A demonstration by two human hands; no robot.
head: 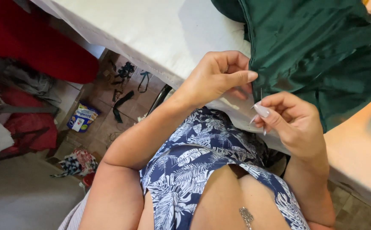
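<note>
Green fabric (321,51) edge between both hands

head view, looking down, close

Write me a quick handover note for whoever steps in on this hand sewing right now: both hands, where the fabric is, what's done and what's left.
Left hand: pinching the edge of the dark green fabric between thumb and fingers.
Right hand: holding a thin needle upright at that same edge.
Fabric: bunched on the white table, its edge hanging toward the lap.
Done: cannot tell; no stitches visible.
Left: stitching along the pinched edge, as far as it shows.
</note>
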